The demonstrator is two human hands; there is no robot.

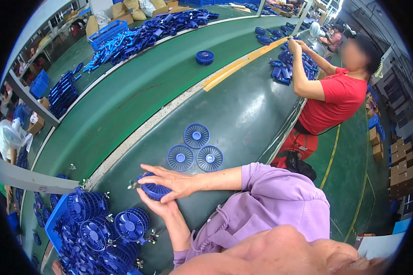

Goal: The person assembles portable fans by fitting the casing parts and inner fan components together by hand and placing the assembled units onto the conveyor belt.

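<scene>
Blue fan cage point(154, 191) is held between three grilles point(196, 135) and a heaped crate point(53, 225).

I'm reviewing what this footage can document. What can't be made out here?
All in the head view:
Round blue plastic fan housing: top partly covered by the bare right hand.
Bare left hand: some fingers hidden by that housing.
Bright-blue plastic crate: bottom hidden under piled dark-blue plastic fan parts.
Red-shirted co-worker's hands: what they hold is too small to tell.
</scene>
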